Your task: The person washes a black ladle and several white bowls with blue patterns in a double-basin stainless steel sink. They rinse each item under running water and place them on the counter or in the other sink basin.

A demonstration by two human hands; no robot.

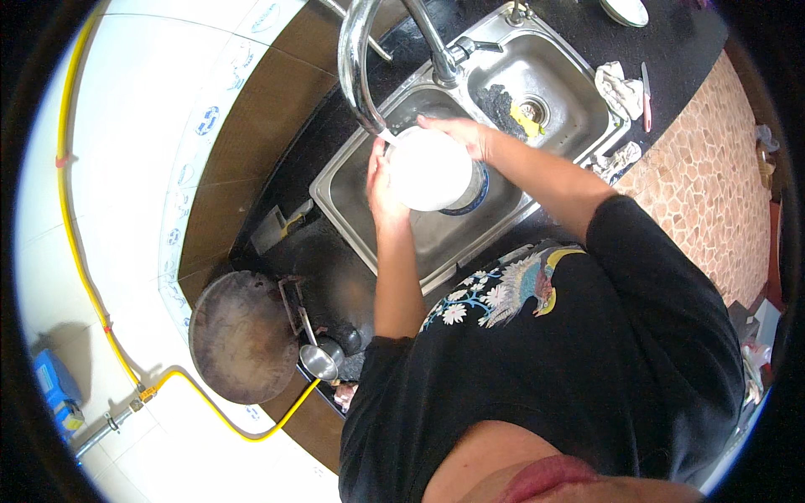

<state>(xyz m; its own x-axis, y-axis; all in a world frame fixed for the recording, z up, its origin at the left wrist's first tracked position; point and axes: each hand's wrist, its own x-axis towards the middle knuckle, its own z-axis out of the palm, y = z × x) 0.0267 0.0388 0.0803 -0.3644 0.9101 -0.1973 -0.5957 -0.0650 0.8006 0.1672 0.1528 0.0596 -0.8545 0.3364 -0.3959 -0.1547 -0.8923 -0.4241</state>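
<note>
A round white dish [431,168], overexposed so that its depth is unclear, is held between my two hands over the left basin [415,242] of a stainless steel sink. My left hand [387,192] grips its left edge. On the upper right edge is my right hand [464,135], fingers reaching along the rim. The chrome gooseneck faucet [355,75] ends right at the dish's upper left edge; glare hides whether water runs. Beneath the dish, partly covered, a bowl with a blue-patterned rim [483,188] sits in the basin.
The right basin [566,72] holds a dark scouring pad [500,107] and a yellow scrap [525,121] near the drain. Cloths [619,88] and a pink-handled knife [646,100] lie on the black counter. A wok [245,336], a ladle [319,363] and a cleaver [277,227] are at left.
</note>
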